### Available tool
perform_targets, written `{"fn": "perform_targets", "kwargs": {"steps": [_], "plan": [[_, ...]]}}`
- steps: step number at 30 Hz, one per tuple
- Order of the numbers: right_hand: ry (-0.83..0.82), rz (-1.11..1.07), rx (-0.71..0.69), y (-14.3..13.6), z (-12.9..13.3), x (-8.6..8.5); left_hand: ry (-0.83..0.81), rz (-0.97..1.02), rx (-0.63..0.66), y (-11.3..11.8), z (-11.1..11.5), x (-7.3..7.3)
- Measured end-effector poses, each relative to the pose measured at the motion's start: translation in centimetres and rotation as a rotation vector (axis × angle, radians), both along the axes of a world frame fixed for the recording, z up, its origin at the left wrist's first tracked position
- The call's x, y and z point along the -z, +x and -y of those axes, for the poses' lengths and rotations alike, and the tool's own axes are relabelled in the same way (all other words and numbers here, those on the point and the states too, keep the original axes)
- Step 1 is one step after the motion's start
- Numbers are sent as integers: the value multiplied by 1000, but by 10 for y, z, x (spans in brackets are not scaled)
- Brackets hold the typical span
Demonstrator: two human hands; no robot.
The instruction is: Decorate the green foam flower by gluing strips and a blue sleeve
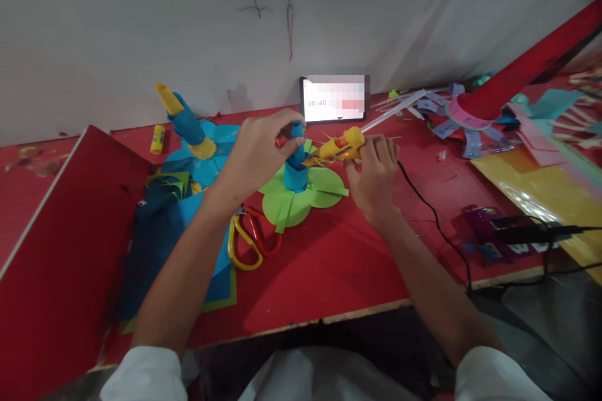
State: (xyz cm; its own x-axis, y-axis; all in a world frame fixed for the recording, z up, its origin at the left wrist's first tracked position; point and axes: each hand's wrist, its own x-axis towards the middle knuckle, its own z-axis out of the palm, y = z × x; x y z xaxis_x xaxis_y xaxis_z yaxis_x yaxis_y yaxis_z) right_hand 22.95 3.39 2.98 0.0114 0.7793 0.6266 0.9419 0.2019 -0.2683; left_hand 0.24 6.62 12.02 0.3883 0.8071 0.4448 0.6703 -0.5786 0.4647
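Note:
Between the fingers of my left hand [261,147] is the upper part of a blue paper tube [296,177]. The tube stands upright on a green paper flower [285,205] with rounded petals and narrow strips. My right hand [376,175] is wrapped round a yellow glue gun [341,145], its nozzle pointing left at the tube's side. Whether the nozzle touches the paper I cannot tell. Scissors [247,241] with one yellow and one red handle lie just in front of the flower. To the left stands a blue paper flower [219,144] with a blue and yellow tube.
Blue and green paper sheets [179,263] lie under my left forearm beside a red upright panel [61,250]. A glue stick [157,139] stands at the back left, and a phone [333,100] leans on the wall. A black cord [437,219] crosses the right side.

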Motion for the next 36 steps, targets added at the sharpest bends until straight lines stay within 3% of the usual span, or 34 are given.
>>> {"fn": "perform_targets", "kwargs": {"steps": [11,26,36], "plan": [[104,62,3,1,2,-4,5,-10,4,0,0,-1],[-4,144,12,0,7,-9,1,-13,19,0,2,-2],[106,58,-65,3,1,1,0,-36,19,1,2,-3]]}}
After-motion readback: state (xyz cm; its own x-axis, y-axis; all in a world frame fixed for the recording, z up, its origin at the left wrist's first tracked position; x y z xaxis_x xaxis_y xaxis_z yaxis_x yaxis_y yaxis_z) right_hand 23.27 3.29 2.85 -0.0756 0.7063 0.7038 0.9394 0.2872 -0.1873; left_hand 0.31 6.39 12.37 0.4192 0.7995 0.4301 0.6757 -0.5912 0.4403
